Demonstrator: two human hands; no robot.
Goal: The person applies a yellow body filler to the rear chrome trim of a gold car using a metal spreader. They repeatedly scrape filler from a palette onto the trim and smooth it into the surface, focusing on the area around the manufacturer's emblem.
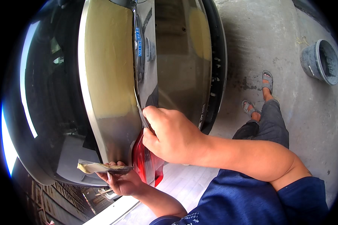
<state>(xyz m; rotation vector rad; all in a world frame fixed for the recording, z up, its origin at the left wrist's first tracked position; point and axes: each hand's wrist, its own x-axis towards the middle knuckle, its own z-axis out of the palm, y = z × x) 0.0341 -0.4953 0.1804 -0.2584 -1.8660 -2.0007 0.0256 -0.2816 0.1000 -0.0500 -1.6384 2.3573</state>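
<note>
My right hand (172, 135) pinches a thin, flat, grey scraper (140, 111), long side pointing up beside the smooth yellow patch (110, 63) on the shiny brown car (176, 75). The patch lies up and left of this nearer grip. My left hand (122, 182) holds a flat grey plate (121, 170) with cream paste (89, 167).

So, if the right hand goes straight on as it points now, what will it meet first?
Probably the car panel, near the end of its yellow patch. The thin blade in the right hand looks close to it; depth is unclear, so touching cannot be confirmed.
</note>
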